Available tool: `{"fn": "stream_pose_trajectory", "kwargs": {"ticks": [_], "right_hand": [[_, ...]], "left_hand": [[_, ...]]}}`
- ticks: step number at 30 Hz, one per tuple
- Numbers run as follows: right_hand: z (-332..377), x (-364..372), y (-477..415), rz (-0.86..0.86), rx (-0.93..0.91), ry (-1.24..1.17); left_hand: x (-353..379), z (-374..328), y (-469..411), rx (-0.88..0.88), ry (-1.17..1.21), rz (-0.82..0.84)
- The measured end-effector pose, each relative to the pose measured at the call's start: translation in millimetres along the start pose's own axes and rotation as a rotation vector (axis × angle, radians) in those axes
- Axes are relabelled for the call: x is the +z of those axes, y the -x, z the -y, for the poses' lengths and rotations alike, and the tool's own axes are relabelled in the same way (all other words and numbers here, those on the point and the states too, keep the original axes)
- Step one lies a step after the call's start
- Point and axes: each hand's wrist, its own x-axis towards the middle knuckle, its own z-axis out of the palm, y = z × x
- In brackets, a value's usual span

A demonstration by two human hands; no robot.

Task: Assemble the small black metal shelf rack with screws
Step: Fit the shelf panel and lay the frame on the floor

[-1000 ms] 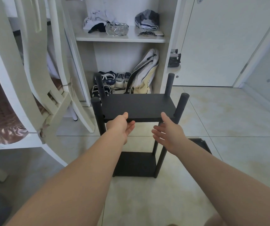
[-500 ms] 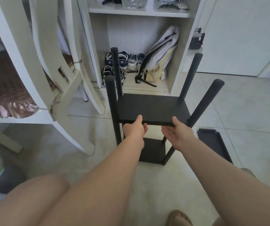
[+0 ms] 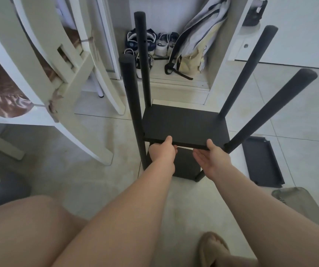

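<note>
Two grips hold the front edge of the black shelf board (image 3: 183, 124): the left grip (image 3: 162, 151) has its thumb on top and fingers curled under, and the right grip (image 3: 210, 158) has its thumb on top too, with fingers looser below. The board sits between the four poles of the black rack (image 3: 133, 105), which stands on the tiled floor (image 3: 97, 180) by the cupboard (image 3: 222, 70), with a spare black board (image 3: 260, 160) lying to its right. A second ago the board was near the pole tops; now it is far lower and the poles stick up high.
</note>
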Motion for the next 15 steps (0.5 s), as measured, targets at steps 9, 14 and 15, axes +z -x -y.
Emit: {"fn": "stream_pose_trajectory", "kwargs": {"ticks": [9, 14, 15], "right_hand": [[-3.9, -4.5, -9.8, 0.015, 0.013, -0.007], [-3.4, -5.5, -10.6, 0.026, 0.020, -0.011], [-3.5, -5.7, -10.8, 0.029, 0.019, -0.013]], "left_hand": [[-6.6, 4.3, -8.3, -0.051, -0.043, 0.010], [-40.2, -2.6, -27.9, 0.211, -0.379, -0.230], [-45.9, -8.5, -34.4, 0.296, -0.418, -0.197]]}}
